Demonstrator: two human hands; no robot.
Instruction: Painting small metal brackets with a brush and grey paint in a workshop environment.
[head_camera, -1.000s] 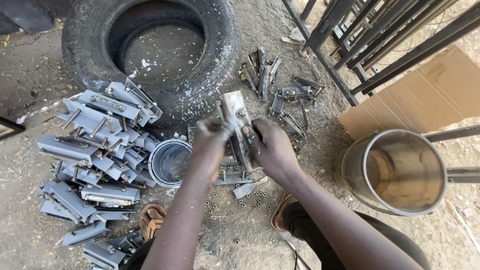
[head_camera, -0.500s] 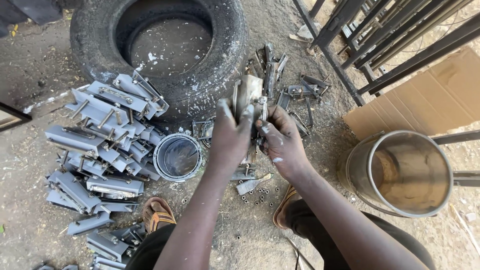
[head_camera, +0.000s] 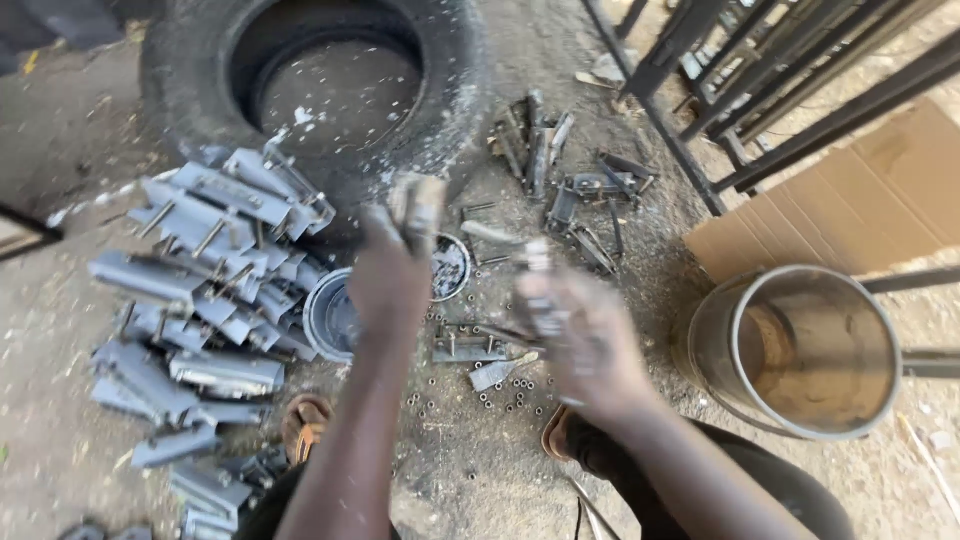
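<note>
Dusty ground (head_camera: 80, 420) keeps my stacked grey metal pieces (head_camera: 200, 290) within reach. My left hand (head_camera: 390, 275) grips one metal piece (head_camera: 418, 205) raised for handling; my right hand (head_camera: 580, 335) closes around a small part (head_camera: 540, 300), too blurred to identify.

— What lies on the left?
— A heap of grey metal brackets (head_camera: 200, 290) on the dirt, with a tyre (head_camera: 310, 90) beyond it at the far side.
— And on the right?
— A metal drum (head_camera: 800, 350), open end up, cardboard (head_camera: 860, 200) behind it, and black steel bars (head_camera: 760, 90) far right.
— In the middle?
— Small nuts (head_camera: 500, 395) scattered on the ground.
</note>
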